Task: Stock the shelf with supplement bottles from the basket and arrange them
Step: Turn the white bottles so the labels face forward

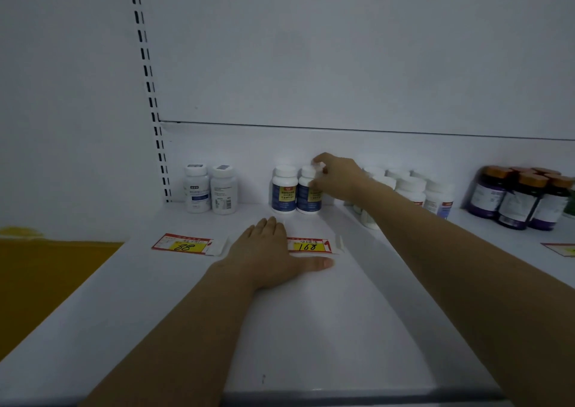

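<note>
Two white bottles with blue and yellow labels stand side by side at the back of the white shelf (311, 329). My right hand (337, 178) grips the right one (308, 199) by its cap and shoulder. The left one (284, 190) stands free beside it. My left hand (273, 254) lies flat on the shelf, fingers spread, partly covering the price tag marked 168 (311, 245). The basket is out of view.
Two white bottles with pale labels (210, 188) stand at the back left, behind a tag marked 88 (183, 244). White-capped bottles (410, 188) cluster behind my right forearm. Dark purple bottles with orange caps (522, 199) stand far right. A slotted upright (149, 89) edges the shelf at left.
</note>
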The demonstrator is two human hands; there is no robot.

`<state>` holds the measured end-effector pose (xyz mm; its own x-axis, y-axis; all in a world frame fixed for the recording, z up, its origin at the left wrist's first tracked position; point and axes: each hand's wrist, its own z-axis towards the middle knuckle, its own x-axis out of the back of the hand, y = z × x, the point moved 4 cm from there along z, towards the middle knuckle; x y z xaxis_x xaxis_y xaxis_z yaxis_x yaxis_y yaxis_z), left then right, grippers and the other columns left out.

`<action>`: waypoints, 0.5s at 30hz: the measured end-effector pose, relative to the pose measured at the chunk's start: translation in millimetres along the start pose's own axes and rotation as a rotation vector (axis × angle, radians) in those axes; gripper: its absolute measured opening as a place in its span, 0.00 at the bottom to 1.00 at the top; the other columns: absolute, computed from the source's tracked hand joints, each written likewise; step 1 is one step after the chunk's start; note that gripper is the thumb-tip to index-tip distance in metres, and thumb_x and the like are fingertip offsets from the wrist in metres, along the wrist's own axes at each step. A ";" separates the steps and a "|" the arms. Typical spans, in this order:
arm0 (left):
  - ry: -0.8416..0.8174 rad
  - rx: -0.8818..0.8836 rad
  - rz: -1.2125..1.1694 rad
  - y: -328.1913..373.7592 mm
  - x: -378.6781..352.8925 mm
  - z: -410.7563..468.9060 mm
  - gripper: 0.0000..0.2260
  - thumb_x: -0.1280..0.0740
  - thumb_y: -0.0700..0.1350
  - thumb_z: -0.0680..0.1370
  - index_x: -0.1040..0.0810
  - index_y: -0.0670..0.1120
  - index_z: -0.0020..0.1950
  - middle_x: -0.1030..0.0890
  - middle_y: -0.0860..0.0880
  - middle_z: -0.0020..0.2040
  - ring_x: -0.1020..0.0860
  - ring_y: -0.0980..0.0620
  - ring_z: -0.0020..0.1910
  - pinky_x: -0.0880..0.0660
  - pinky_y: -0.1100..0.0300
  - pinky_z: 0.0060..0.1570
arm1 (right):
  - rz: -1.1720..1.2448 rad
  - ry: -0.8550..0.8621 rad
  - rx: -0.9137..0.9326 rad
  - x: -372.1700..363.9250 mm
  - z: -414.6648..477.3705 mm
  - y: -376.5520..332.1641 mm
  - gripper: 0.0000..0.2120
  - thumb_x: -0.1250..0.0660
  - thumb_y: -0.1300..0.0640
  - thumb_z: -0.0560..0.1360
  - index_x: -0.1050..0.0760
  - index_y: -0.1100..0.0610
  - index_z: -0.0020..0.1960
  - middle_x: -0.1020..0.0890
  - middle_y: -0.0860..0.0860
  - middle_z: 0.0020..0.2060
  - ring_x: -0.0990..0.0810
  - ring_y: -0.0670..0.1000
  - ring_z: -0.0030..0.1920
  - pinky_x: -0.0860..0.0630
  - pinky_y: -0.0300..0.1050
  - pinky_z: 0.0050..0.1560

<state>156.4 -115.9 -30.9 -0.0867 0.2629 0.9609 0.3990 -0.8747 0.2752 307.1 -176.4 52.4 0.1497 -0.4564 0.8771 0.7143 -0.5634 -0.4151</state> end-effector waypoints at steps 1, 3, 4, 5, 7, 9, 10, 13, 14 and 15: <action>0.011 -0.002 -0.006 -0.1 1.9 -0.5 0.55 0.45 0.78 0.64 0.56 0.44 0.77 0.53 0.46 0.78 0.52 0.50 0.77 0.53 0.53 0.74 | -0.016 0.011 0.003 5.6 -2.9 1.0 0.24 0.36 0.57 0.77 0.35 0.56 0.71 0.27 0.57 0.65 0.28 0.55 0.64 0.31 0.42 0.56; 0.063 -0.028 0.003 1.5 7.3 -1.9 0.53 0.43 0.77 0.63 0.52 0.45 0.77 0.48 0.47 0.78 0.46 0.50 0.76 0.49 0.54 0.73 | -0.072 0.022 0.032 21.5 -10.8 3.4 0.20 0.36 0.56 0.77 0.31 0.56 0.68 0.26 0.55 0.64 0.28 0.54 0.63 0.31 0.40 0.55; 0.102 -0.055 0.001 3.7 9.6 -1.9 0.53 0.42 0.78 0.62 0.48 0.46 0.77 0.43 0.47 0.77 0.42 0.49 0.74 0.45 0.54 0.72 | -0.110 0.023 0.052 31.6 -15.6 5.2 0.19 0.36 0.55 0.77 0.29 0.56 0.67 0.25 0.55 0.64 0.27 0.53 0.63 0.33 0.38 0.54; 0.132 -0.084 -0.006 8.7 11.6 -1.8 0.52 0.41 0.78 0.61 0.45 0.47 0.76 0.39 0.48 0.75 0.38 0.50 0.72 0.41 0.55 0.70 | -0.142 0.023 0.068 43.0 -20.6 7.8 0.17 0.36 0.54 0.77 0.27 0.56 0.65 0.24 0.54 0.63 0.27 0.53 0.62 0.34 0.37 0.53; 0.131 -0.115 -0.021 25.3 12.8 -3.1 0.49 0.38 0.77 0.61 0.39 0.47 0.73 0.33 0.50 0.70 0.33 0.51 0.67 0.35 0.56 0.66 | -0.175 0.032 0.091 67.4 -30.9 15.1 0.15 0.36 0.54 0.77 0.24 0.56 0.63 0.23 0.53 0.62 0.26 0.52 0.61 0.34 0.37 0.52; 0.066 -0.102 -0.038 45.3 11.5 -1.9 0.44 0.37 0.75 0.62 0.33 0.46 0.67 0.29 0.51 0.63 0.28 0.52 0.60 0.30 0.57 0.61 | -0.183 0.044 0.102 90.6 -40.4 25.1 0.14 0.35 0.54 0.77 0.23 0.56 0.60 0.22 0.53 0.60 0.25 0.52 0.59 0.33 0.37 0.51; 0.037 -0.089 -0.045 56.7 11.5 -1.7 0.41 0.36 0.75 0.61 0.30 0.46 0.62 0.27 0.51 0.59 0.26 0.53 0.55 0.27 0.57 0.58 | -0.188 0.048 0.108 100.5 -44.7 30.6 0.13 0.35 0.55 0.77 0.22 0.56 0.60 0.22 0.53 0.60 0.24 0.52 0.59 0.32 0.37 0.51; 0.036 -0.081 -0.046 94.3 14.7 -1.7 0.40 0.37 0.74 0.63 0.30 0.45 0.62 0.26 0.48 0.59 0.25 0.52 0.52 0.26 0.55 0.55 | -0.207 0.038 0.130 120.2 -54.4 47.9 0.13 0.35 0.55 0.77 0.22 0.56 0.59 0.22 0.53 0.60 0.25 0.52 0.59 0.32 0.37 0.50; 0.051 -0.077 -0.037 106.2 14.4 -1.2 0.41 0.37 0.73 0.65 0.32 0.44 0.66 0.27 0.47 0.63 0.26 0.50 0.56 0.27 0.55 0.57 | -0.208 0.025 0.137 123.6 -57.1 53.4 0.13 0.35 0.55 0.77 0.22 0.56 0.59 0.22 0.53 0.60 0.24 0.51 0.58 0.32 0.37 0.50; 0.077 -0.081 -0.035 118.4 14.3 -0.7 0.41 0.37 0.72 0.66 0.33 0.44 0.68 0.29 0.47 0.65 0.27 0.50 0.59 0.28 0.55 0.58 | -0.203 0.009 0.145 125.9 -58.8 58.9 0.13 0.36 0.55 0.77 0.22 0.56 0.60 0.22 0.53 0.60 0.24 0.51 0.57 0.31 0.37 0.49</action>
<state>201.8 -216.0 15.5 -0.1706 0.2647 0.9491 0.3198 -0.8962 0.3075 327.8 -307.5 124.1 -0.0126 -0.3507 0.9364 0.8199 -0.5397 -0.1911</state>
